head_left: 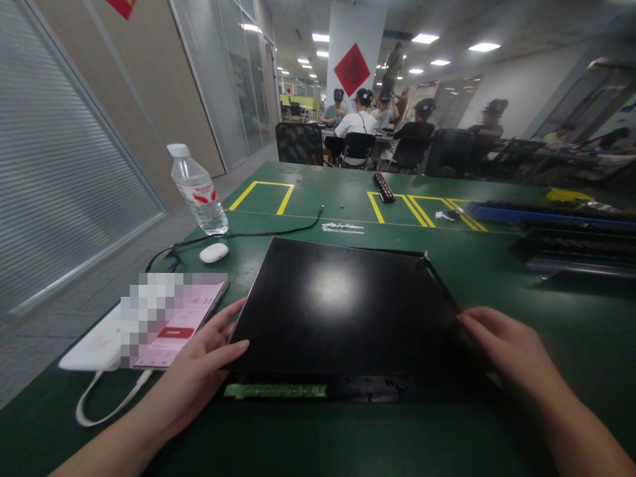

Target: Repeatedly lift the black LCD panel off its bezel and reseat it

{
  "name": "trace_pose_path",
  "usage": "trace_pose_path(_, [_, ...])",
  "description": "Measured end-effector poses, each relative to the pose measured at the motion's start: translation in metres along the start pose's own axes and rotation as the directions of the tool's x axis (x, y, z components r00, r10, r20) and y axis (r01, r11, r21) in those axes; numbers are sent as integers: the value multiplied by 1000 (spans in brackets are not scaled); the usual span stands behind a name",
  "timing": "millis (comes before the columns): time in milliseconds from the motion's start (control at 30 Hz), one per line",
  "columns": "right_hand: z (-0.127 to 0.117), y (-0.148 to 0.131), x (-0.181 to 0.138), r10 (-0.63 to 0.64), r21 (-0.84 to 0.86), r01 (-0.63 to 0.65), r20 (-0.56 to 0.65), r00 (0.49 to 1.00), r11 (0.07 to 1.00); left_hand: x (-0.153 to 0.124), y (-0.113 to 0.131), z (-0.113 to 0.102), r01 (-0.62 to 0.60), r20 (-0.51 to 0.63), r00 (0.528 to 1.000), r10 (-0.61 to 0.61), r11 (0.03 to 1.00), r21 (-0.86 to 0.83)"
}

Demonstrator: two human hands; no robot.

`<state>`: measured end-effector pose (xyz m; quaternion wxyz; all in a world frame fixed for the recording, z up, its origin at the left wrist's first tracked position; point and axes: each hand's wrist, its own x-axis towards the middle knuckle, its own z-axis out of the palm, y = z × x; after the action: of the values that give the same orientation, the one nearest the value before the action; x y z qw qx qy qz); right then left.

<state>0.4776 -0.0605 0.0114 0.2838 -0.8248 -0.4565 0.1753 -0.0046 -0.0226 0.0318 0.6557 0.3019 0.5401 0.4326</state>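
A dark, glossy LCD screen panel (342, 311) lies in front of me, with a ceiling light mirrored on it. Part of a black frame (423, 254) shows beneath it at the far right corner, slightly out of line with the panel. Along the near side runs a green circuit strip (275, 391). My left hand (211, 351) holds the panel's left edge, thumb on top and fingers at the side and below. At the right edge, my right hand (501, 334) pinches with thumb and forefinger; its other fingers are partly hidden in shadow.
Left of the panel are a phone (191, 318), a white power bank (97, 341), a white earbud case (214, 252), a water bottle (199, 192) and a black cable (258, 234). Blurred black parts (581, 245) lie at right. People sit beyond the green table (308, 228).
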Motion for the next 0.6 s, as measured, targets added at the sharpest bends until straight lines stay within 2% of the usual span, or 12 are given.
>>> trace_pose_path(200, [2,6,1,-52,9,52,-14,999,999,-1,-1,1,-11,-22,1000,11,1000,26])
trace_pose_path(467, [2,6,2,-5,16,5,6,1000,1000,-3,1,3,-10,-4,1000,10,1000,-3])
trace_pose_path(600, [0,3,1,-34,1,34,4,999,999,-3,1,5,-14,11,1000,15,999,-34])
